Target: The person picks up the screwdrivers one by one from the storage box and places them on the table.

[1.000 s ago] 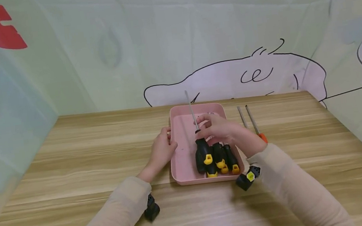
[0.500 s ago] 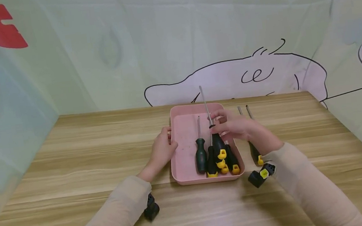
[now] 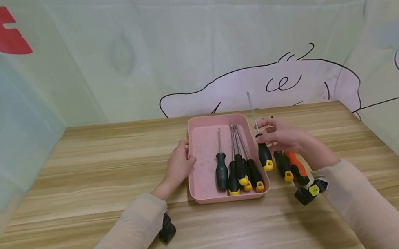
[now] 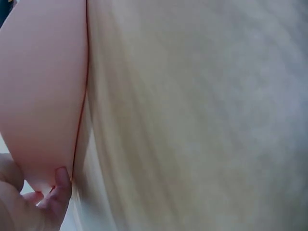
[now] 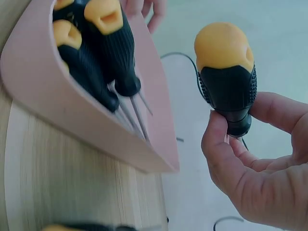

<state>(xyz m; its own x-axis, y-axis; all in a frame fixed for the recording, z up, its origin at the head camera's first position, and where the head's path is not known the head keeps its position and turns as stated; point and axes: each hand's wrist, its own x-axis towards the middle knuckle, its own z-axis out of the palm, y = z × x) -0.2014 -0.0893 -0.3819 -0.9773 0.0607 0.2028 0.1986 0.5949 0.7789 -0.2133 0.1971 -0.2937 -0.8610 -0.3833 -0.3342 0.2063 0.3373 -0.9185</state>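
Note:
My right hand (image 3: 283, 135) pinches a black screwdriver with a yellow end cap (image 3: 265, 156) near the neck of its handle, the blade pointing up and away. It is just right of the pink tray (image 3: 200, 190), raised above the table in the right wrist view. My left hand (image 3: 179, 163) grips the tray's left rim, thumb over the edge. Inside the tray lie a dark green screwdriver (image 3: 222, 173) and several black-and-yellow screwdrivers (image 3: 241, 171), blades toward the back. In the left wrist view, fingertips (image 4: 61, 178) touch the tray's outer wall (image 4: 41, 96).
Right of the tray, a black-and-yellow screwdriver (image 3: 283, 168) and an orange-and-black screwdriver (image 3: 298, 168) lie on the wooden table (image 3: 114, 158), partly behind the right hand. A printed cloth (image 3: 191, 51) hangs along the table's back edge. Small black cameras are strapped at both wrists.
My right hand has carried the black-and-yellow screwdriver rightward, from over the tray to beyond its right rim. The screwdrivers inside the tray are uncovered. My left hand stays on the tray.

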